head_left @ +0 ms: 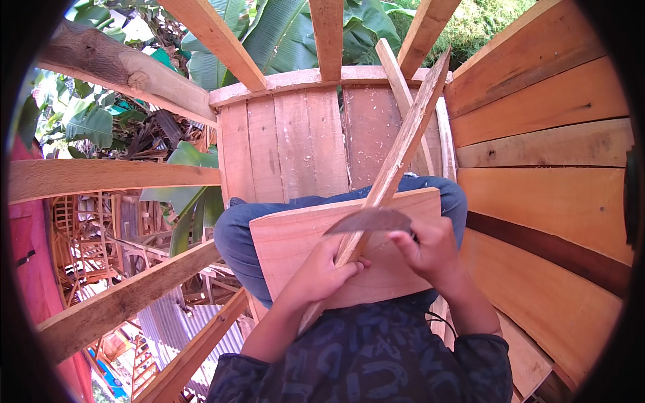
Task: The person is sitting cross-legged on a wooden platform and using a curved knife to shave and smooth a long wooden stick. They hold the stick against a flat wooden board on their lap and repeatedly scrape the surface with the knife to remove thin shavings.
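Observation:
A long, rough wooden stick [399, 153] runs slantwise from beside my left forearm up to the far right. My left hand [327, 272] is wrapped round its lower part. In my right hand [431, 251] is a knife with a broad, curved, dark blade [371, 220]; most of its handle is hidden by my fingers. The blade lies across the stick just beyond my left hand, its tip pointing left. Under both hands a flat wooden board [396, 269] rests on my crossed legs [242, 235].
I sit on a plank floor [289, 148] sprinkled with wood shavings. Another thin stick [403, 94] leans at the far edge. A plank wall [537, 188] stands close on my right. Spaced wooden bars [127, 180] line the left and far sides, with leaves and corrugated sheets [168, 336] beyond.

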### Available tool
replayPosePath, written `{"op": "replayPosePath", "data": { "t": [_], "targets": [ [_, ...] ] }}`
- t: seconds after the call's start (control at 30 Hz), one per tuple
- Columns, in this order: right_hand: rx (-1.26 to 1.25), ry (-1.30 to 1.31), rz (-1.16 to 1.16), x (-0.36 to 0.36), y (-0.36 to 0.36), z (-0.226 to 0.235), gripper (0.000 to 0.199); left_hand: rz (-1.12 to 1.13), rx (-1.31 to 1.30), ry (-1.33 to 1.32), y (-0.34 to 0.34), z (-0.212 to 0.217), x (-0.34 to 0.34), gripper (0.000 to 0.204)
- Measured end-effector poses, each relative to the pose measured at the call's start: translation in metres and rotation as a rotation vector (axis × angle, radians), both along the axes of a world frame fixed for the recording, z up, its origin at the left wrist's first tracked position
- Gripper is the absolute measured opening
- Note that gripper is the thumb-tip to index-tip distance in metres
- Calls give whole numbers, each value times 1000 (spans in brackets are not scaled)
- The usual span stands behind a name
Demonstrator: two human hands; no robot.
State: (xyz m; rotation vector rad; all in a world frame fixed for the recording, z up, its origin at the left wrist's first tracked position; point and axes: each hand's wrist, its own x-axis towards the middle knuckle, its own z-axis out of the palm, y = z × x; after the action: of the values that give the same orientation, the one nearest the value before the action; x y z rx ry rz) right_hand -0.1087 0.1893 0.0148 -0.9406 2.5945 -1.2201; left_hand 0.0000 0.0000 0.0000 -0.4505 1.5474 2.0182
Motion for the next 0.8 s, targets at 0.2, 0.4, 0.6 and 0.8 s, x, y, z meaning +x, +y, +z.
{"op": "replayPosePath", "data": {
  "t": [0.2, 0.4, 0.6, 0.8],
  "targets": [
    [166, -74, -141, -18, 11, -1, 36, 18, 54, 8, 10, -1, -4, 65],
    [93, -128, -135, -11, -1, -14, 38, -18, -5, 13, 5, -4, -5, 62],
    [80, -91, -157, -16, -3, -11, 35, -10, 0, 27, 4, -1, -2, 61],
    [68, -94, -82, -7, -3, -9, 34, 22, 51, -21, 3, 2, -3, 63]
  ]
}}
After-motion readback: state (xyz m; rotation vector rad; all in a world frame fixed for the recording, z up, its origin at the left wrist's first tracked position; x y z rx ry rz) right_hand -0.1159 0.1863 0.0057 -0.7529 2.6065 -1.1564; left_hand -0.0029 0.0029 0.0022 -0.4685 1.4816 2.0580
